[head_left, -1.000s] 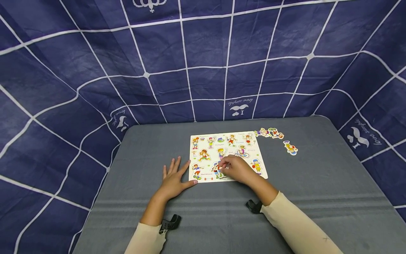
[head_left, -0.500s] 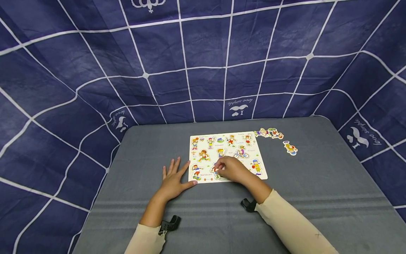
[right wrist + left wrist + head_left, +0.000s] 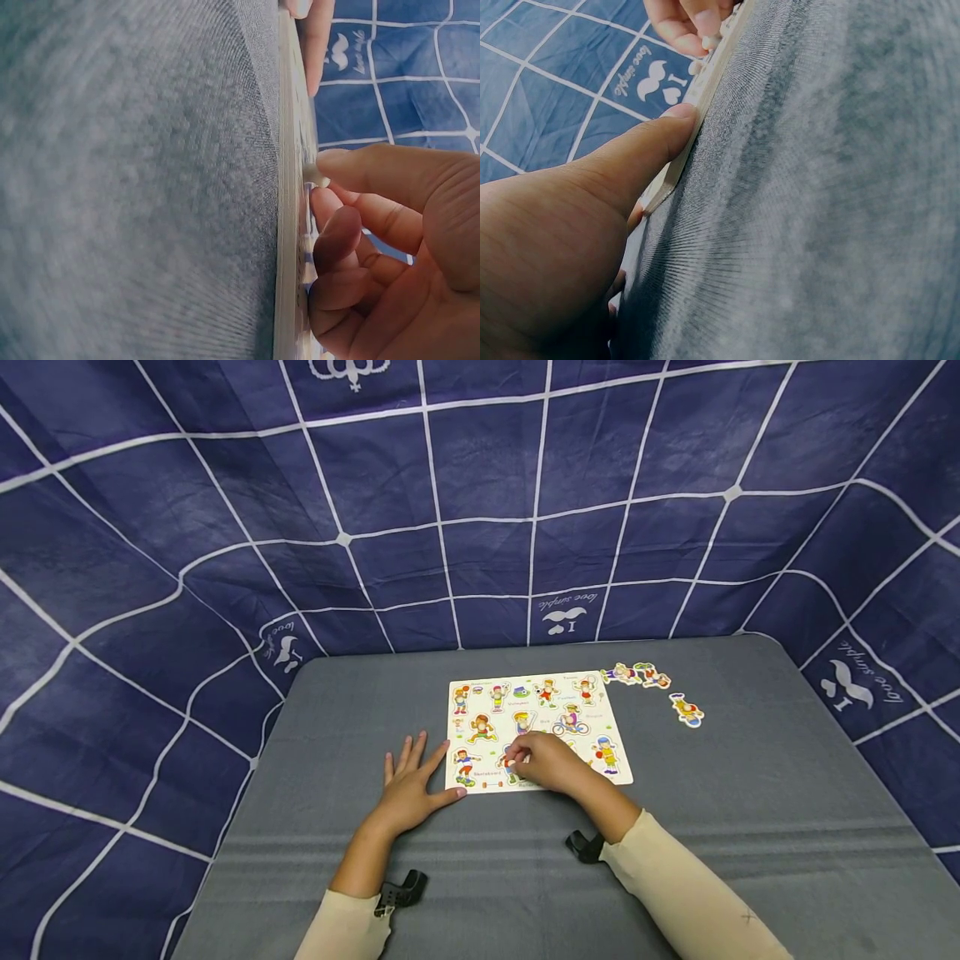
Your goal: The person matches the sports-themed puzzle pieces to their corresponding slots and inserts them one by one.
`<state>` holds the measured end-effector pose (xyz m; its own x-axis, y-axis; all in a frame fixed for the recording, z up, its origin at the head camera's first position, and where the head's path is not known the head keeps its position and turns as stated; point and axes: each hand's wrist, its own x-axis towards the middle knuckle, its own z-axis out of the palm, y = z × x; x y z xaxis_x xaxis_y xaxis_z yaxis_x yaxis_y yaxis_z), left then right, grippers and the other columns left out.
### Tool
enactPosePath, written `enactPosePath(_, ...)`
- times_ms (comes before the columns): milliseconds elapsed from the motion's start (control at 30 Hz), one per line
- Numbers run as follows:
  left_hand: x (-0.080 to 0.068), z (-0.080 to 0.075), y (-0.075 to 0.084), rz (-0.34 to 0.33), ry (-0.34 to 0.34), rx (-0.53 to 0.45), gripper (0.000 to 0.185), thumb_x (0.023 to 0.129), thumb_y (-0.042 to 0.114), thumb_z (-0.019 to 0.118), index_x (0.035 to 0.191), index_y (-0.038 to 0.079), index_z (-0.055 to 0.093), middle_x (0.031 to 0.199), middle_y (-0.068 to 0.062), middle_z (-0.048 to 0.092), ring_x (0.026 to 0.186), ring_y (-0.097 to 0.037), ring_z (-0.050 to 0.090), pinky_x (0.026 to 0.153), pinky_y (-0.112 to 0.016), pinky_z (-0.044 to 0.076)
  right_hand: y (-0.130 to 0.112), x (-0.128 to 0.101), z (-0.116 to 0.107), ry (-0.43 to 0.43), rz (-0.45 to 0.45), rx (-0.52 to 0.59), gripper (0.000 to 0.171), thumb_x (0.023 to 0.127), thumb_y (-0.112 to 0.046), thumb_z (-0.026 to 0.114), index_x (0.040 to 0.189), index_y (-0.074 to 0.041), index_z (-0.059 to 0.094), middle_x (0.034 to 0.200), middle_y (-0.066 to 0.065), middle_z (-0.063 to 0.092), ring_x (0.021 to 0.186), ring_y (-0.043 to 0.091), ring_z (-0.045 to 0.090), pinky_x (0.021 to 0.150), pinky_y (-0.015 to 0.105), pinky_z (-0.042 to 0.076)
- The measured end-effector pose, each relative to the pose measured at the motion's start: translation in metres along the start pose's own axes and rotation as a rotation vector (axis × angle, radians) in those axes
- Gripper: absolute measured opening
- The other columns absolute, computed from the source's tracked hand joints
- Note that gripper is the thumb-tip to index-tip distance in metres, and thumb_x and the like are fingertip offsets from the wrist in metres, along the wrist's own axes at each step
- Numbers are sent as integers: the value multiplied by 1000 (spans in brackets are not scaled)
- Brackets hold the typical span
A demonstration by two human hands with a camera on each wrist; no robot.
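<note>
My right hand [image 3: 551, 762] is over the lower middle of a white peg puzzle board [image 3: 489, 758] printed with sports figures. In the right wrist view its thumb and a finger pinch the small knob [image 3: 313, 174] of a puzzle piece [image 3: 509, 770], which lies at the board's surface, largely hidden by the fingers. Whether it sits fully in its recess I cannot tell. Fingers spread, my left hand [image 3: 408, 795] rests on the table at the board's left side. Its thumb [image 3: 671, 127] touches the board's near left corner.
Two loose puzzle pieces [image 3: 621, 673] [image 3: 652, 676] lie by the board's far right corner. Another piece [image 3: 687, 710] is farther right on the grey cloth-covered table [image 3: 750, 760]. A blue curtain [image 3: 487, 468] with white lines surrounds the table at the back and sides.
My right hand has shifted slightly left with the puzzle piece, then nearly stopped. The left hand stays in place.
</note>
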<state>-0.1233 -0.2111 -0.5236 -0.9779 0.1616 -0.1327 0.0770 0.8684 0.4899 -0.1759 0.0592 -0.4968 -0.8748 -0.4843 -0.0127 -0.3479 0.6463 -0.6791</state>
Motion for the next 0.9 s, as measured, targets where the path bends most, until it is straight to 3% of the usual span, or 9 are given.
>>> enactPosePath(133,0,0,0,-9,-17,2,95,84,69,68,161,34,26,172,-10,3,159,-36,-8,122,-66,-12,1,-1,1,5,5,19,7,85,-9,75,90,-14,75,77,-7,69,73,6,58,74,28,49)
enactPosePath(367,-1,-1,0,-9,-18,-5,95,84,68,69,161,33,25,172,-10,2,159,-36,-8,122,-66,-12,2,-2,-1,38,-19,55,5,88,-12,75,92,-14,77,80,-7,69,80,5,61,85,32,54)
enactPosePath(667,-1,-1,-1,-5,-14,-2,95,84,69,69,161,34,24,173,-9,2,159,-36,-9,122,-66,-13,0,-6,-15,88,38,180,5,91,-10,70,95,-11,74,85,0,64,63,7,56,60,21,45)
enactPosePath(900,-1,-1,-1,-7,-22,-8,95,84,69,68,161,35,24,172,-9,1,159,-36,-9,122,-65,-13,2,-8,-26,166,57,192,10,94,-15,69,101,-12,75,85,0,63,65,10,52,61,23,43)
